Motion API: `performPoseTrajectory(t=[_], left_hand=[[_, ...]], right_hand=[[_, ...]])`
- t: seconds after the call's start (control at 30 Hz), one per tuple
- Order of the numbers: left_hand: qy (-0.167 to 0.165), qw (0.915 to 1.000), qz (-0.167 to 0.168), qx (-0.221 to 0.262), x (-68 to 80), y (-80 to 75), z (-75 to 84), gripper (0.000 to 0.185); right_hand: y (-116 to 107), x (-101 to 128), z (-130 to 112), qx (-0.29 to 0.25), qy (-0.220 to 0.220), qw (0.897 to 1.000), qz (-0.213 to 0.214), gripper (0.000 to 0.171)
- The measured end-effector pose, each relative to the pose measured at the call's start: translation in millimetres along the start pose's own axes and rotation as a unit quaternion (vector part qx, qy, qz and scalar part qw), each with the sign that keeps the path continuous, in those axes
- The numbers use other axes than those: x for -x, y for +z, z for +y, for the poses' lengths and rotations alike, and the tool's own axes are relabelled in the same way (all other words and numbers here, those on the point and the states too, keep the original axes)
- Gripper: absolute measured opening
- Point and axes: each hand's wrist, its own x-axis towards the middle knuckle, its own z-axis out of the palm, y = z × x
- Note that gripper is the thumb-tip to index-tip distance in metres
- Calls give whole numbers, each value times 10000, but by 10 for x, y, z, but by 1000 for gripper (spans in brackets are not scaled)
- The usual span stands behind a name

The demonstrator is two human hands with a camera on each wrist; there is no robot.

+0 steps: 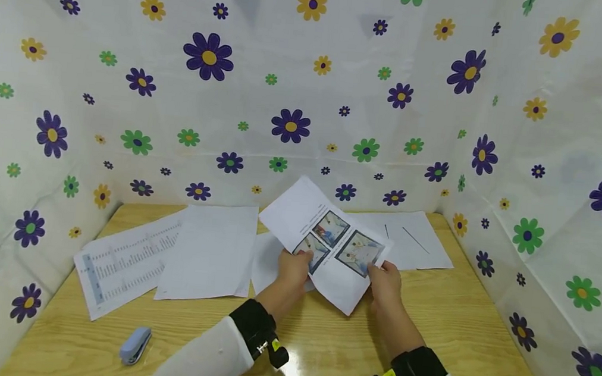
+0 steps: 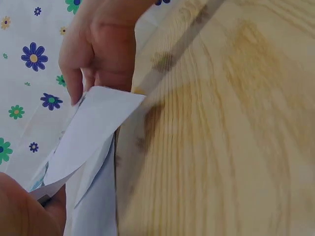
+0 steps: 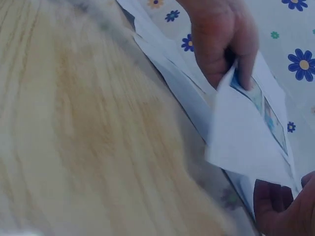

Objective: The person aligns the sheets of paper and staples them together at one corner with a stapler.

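A printed paper (image 1: 328, 244) with three framed pictures and lines of text is tilted in front of me, raised above the table. My left hand (image 1: 292, 270) pinches its lower left edge, thumb over one picture. On the opposite side, my right hand (image 1: 386, 284) grips the right edge near the largest picture. Seen from the left wrist, the white back of the paper (image 2: 93, 128) spans the two hands. The right wrist view shows a bent-over corner of the paper (image 3: 246, 132) and the left thumb pressed on a picture.
Behind the held paper lies a sheet with two dark strokes (image 1: 414, 240). Further left are a blank sheet (image 1: 209, 251) and a text-covered sheet (image 1: 128, 262). A light blue stapler (image 1: 135, 345) stands at the table's front left. Flowered cloth (image 1: 299, 80) encloses the wooden table (image 1: 454, 339).
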Motion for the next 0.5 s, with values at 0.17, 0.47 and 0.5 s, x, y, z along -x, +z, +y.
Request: performPoseTrajectory(t=[0.17, 0.47, 0.5], left_hand=[[-108, 9947, -286, -981, -56, -183, 164, 40], [-343, 9657, -1454, -2124, -89, -362, 424, 40], [-346, 9615, -1583, -2218, -96, -372, 444, 40]], right_hand=[[-142, -41, -253, -54, -360, 9993, -63, 78], [-153, -286, -471, 2165, -1344, 9647, -662, 92], [-120, -299, -470, 2330, -1299, 9605, -797, 93]])
